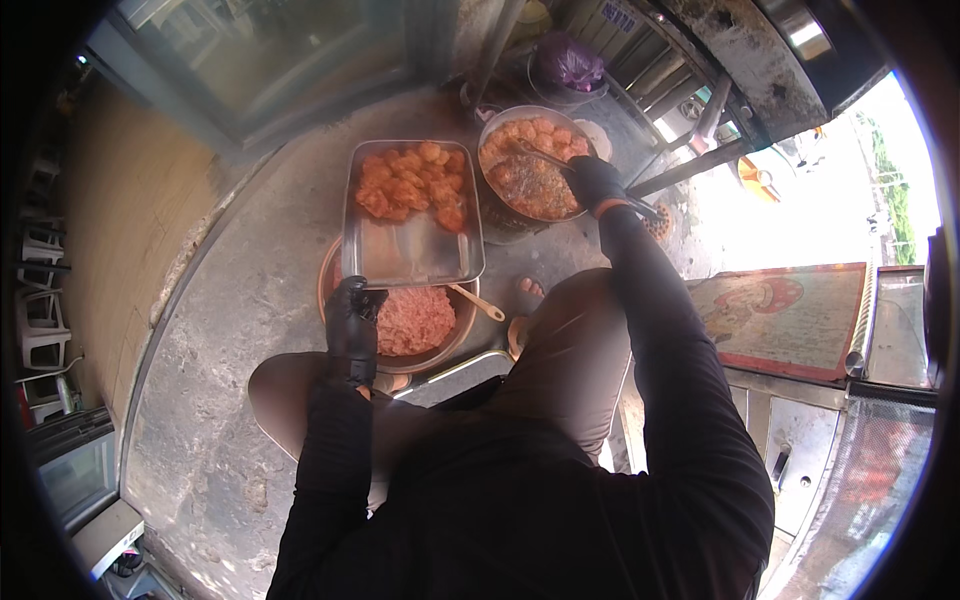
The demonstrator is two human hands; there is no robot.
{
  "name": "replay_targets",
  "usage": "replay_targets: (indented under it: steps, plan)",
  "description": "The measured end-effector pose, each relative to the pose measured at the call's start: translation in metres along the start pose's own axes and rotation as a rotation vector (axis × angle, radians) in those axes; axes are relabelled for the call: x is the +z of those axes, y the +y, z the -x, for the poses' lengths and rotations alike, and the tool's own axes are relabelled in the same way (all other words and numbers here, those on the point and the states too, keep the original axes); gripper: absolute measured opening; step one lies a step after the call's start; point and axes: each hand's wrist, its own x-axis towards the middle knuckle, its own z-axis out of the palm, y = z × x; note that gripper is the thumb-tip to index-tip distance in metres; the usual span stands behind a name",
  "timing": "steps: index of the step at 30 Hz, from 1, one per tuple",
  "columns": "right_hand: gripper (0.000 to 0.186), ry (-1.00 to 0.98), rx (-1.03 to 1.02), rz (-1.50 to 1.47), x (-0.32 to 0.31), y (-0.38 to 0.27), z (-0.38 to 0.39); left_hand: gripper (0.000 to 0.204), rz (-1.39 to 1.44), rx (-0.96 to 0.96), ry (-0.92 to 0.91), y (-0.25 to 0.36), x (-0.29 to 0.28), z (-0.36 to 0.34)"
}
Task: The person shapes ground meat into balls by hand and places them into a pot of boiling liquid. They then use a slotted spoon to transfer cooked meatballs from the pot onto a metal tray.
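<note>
A person in long black sleeves and black gloves crouches low over a rough grey concrete floor (230, 330), seen from above their head. Nearest to them, between the knees, sits a round brown bowl (455, 345) filled with pink raw minced mixture (415, 320). A spoon with a pale handle (478, 302) leans in the bowl on its right side.

The left hand (352, 318) is clenched on the near left corner of a rectangular metal tray (410, 255), which rests across the top of the bowl and covers its far half. The near part of the tray is bare and shiny. Its far part holds a heap of orange fried pieces (412, 185), lumpy and glistening, packed close together.

Just beside the tray on the right stands a round metal pan (490, 130) of bubbling oil, with more orange pieces floating (535, 165) in it. The right hand (595, 182), arm stretched out, is closed around the handle of a long metal utensil (545, 157) whose far end dips into the pan among the pieces. The handle's near end sticks out past the glove toward the right.

A bare foot in a sandal (527, 295) shows just right of the bowl. Beyond the pan, a purple plastic bag (568, 62) sits against dark metal framework. To the far left runs a glass-fronted wall; to the right, well apart from the cooking, lies a worn red-bordered panel (785, 320).
</note>
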Motion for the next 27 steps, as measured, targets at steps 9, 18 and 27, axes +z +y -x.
replay_targets:
  steps: [9, 18, 27]
  plan:
    - [0.039, -0.104, 0.069, -0.276, 0.019, 0.053, 0.015, 0.02, -0.032, 0.078, -0.108, 0.0, 0.002, 0.006]
    - [0.04, -0.026, 0.006, -0.135, -0.002, 0.007, 0.038, 0.02, -0.061, 0.074, -0.117, -0.001, -0.002, 0.003]
    - [0.038, -0.045, 0.022, -0.169, -0.018, -0.006, 0.035, 0.036, -0.064, 0.085, -0.1, 0.003, 0.004, 0.008]
